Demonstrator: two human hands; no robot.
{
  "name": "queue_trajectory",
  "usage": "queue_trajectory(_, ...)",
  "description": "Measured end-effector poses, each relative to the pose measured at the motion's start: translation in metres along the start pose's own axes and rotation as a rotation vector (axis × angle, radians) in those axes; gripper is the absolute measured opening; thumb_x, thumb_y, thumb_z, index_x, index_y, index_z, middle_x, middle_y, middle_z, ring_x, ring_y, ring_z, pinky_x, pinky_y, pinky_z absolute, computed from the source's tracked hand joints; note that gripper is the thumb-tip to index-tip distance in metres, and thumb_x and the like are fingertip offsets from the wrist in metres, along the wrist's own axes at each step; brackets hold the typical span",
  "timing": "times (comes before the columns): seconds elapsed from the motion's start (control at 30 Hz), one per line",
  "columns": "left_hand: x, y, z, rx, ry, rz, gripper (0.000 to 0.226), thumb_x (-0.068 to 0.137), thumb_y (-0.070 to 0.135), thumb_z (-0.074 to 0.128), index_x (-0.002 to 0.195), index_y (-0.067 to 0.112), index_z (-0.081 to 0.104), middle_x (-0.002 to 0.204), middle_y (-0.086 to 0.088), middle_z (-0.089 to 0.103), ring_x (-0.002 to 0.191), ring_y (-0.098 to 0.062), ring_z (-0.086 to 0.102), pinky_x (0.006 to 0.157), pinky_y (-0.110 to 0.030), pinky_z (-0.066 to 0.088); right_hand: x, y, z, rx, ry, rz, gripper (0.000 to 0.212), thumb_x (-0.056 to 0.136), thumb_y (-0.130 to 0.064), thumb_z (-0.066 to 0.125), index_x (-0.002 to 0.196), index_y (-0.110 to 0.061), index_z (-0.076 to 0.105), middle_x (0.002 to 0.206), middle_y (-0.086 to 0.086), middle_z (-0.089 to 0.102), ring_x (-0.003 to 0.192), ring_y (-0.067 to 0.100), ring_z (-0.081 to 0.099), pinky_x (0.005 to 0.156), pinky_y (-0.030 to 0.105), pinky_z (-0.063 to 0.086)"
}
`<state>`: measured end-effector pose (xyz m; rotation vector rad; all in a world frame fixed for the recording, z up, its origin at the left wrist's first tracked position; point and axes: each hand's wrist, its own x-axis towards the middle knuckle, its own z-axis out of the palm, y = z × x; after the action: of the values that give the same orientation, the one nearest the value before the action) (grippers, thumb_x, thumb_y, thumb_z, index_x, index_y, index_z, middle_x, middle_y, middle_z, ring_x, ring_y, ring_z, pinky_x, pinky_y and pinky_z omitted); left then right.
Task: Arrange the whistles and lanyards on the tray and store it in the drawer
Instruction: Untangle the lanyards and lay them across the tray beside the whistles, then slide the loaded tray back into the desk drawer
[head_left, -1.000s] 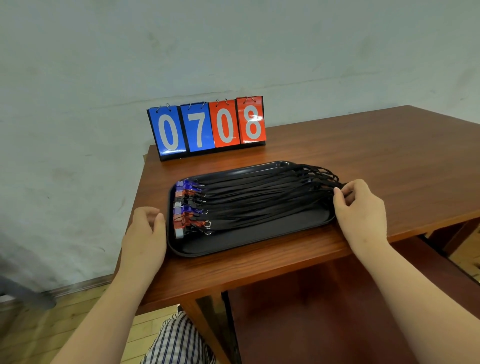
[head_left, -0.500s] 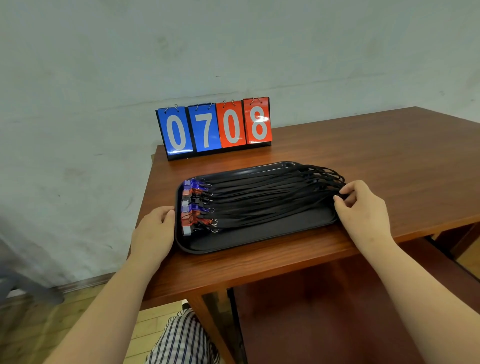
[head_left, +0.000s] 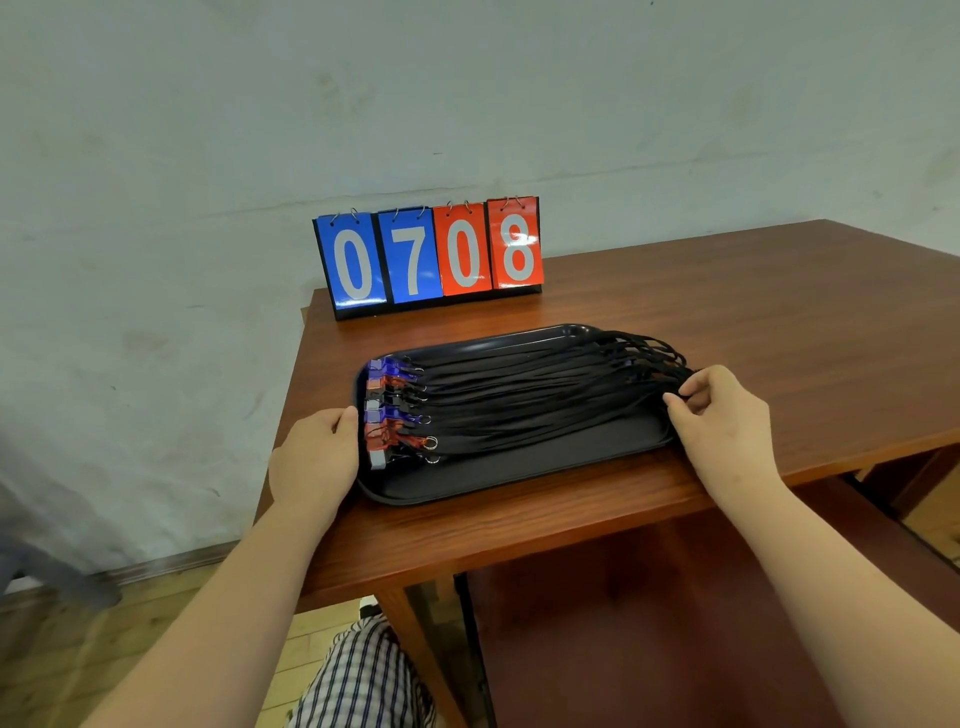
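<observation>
Black lanyards (head_left: 519, 410) lie straight across the black tray (head_left: 467, 486).

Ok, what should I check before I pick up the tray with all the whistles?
1. Whistles lined up at the left end of the tray: ok.
2. Lanyards all inside the tray: not ok, their loops spill over the right rim.
3. Left hand at the left rim: ok, it touches it.
4. Right hand holding the tray: not ok, it pinches the lanyard ends instead.
5. Drawer open and ready: cannot tell, none clearly shows.
</observation>
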<state>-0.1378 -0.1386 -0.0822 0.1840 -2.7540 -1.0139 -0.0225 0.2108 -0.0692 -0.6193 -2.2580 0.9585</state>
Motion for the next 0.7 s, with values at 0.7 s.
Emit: queue_trajectory(0.7, -0.043, 0.006, -0.029, -0.345, -0.038, -0.013, 0.037, 0.102, 0.031, 0.041, 0.085, 0.014, 0.069, 0.084, -0.006, 0.069, 0.085, -0.024, 0.065, 0.077, -0.054, 0.057, -0.035, -0.025, -0.043, 0.112, 0.101, 0.045, 0.012, 0.094, -0.018, 0.063, 0.091, -0.011, 0.053, 0.082, 0.002, 0.056, 0.061, 0.016, 0.051, 0.051, 0.023, 0.040)
